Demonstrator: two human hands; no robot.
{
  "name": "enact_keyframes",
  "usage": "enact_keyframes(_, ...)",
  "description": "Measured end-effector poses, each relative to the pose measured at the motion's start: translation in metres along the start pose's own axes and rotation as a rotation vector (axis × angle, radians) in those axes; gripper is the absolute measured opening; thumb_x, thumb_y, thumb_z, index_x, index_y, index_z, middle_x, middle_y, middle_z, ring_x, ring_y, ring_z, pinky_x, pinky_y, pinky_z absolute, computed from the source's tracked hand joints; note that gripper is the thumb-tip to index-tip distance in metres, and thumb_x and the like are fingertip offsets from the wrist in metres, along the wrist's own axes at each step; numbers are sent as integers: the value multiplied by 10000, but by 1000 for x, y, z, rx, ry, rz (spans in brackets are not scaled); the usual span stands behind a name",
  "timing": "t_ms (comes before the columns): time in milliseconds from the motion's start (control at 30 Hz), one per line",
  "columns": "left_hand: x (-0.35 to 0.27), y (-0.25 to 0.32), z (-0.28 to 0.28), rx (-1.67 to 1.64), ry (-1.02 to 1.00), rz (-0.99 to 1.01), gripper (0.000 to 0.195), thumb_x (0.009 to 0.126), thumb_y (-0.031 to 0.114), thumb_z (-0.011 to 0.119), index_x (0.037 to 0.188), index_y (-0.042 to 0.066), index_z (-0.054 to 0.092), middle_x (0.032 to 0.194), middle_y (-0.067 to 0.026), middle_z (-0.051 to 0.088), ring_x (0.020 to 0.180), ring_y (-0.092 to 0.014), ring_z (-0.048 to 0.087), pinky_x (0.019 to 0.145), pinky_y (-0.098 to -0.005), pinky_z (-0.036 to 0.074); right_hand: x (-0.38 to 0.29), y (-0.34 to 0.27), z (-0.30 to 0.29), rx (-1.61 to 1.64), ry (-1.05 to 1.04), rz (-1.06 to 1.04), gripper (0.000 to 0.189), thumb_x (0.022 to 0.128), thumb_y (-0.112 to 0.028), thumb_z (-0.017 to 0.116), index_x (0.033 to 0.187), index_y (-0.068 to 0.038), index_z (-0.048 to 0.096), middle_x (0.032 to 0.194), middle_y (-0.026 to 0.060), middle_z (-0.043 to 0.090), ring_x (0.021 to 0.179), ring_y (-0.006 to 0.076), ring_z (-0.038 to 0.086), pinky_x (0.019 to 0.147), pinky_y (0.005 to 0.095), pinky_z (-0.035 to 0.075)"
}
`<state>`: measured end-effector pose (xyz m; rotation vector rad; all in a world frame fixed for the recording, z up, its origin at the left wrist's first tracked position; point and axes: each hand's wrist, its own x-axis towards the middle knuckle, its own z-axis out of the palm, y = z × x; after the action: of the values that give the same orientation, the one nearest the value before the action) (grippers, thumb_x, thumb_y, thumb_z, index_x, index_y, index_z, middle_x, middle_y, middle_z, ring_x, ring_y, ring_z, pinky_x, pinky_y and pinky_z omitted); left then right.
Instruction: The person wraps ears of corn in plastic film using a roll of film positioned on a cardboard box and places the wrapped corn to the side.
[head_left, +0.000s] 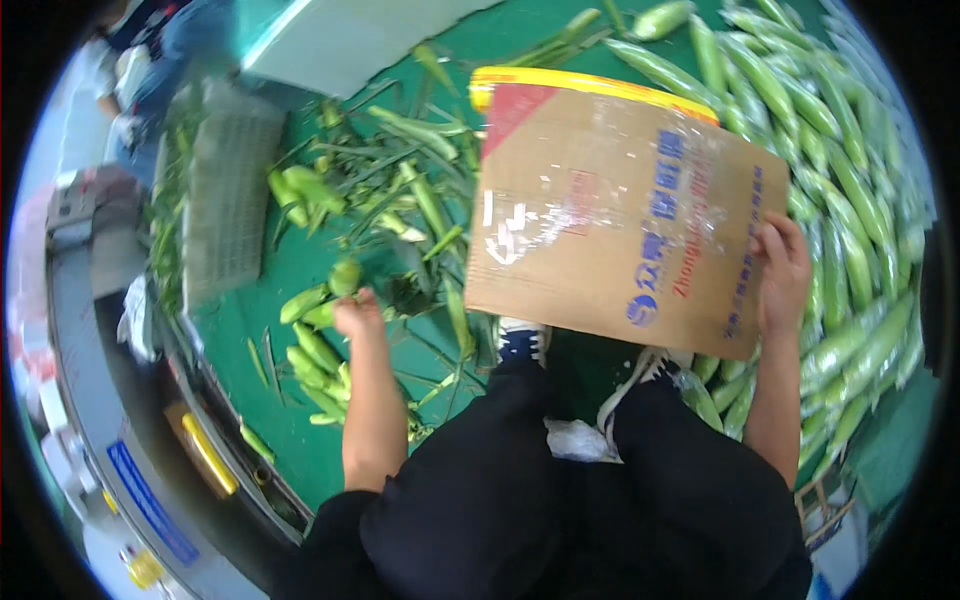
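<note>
My left hand (358, 315) has its fingers bent around the near end of a green ear of corn (345, 277); part of the grip is hidden. Several more green ears (315, 352) lie on the green floor beside and below that hand. Before my knees a flat printed cardboard sheet (570, 255), partly covered in shiny clear tape, lies over something with a yellow rim (600, 84). At the sheet's right edge rests my right hand (780, 266), fingers curled. Whether it grips the cardboard I cannot tell.
Clear-wrapped corn ears (847, 187) are heaped along the right. Loose husks and leaves (405, 172) litter the floor ahead. To the left stand a pale plastic crate (225, 195) with greens and a grey machine (112, 360). A person (150, 82) is at the upper left.
</note>
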<state>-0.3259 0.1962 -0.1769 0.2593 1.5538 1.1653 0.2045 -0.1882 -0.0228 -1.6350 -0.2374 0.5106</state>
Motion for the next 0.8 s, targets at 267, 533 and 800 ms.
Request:
enact_keyframes(267,-3,15,71,1341,463,735,670,807,395,724,1397,190,480,1385,-136,479,1212,-337,526,969,-487,471,-18,1,31,-118,-82,-14,215,964,-106,637,1156,-9,631,1020,3,636,883,79,587,783,233,482)
enact_keyframes(533,25,56,87,2209,-111,802,681,682,361,843,1253,122,559,1250,-147,567,1179,-363,556,943,-499,506,-29,6,15,-200,-56,52,240,963,-160,650,1169,-38,634,1007,-2,630,926,95,595,795,244,487)
enact_keyframes(800,-68,52,58,754,-367,780,566,803,111,760,1264,-15,456,1090,-140,610,863,-234,607,782,-375,520,-10,-32,47,-995,-87,-29,469,892,-483,679,847,-21,615,830,143,603,799,316,633,726,413,499)
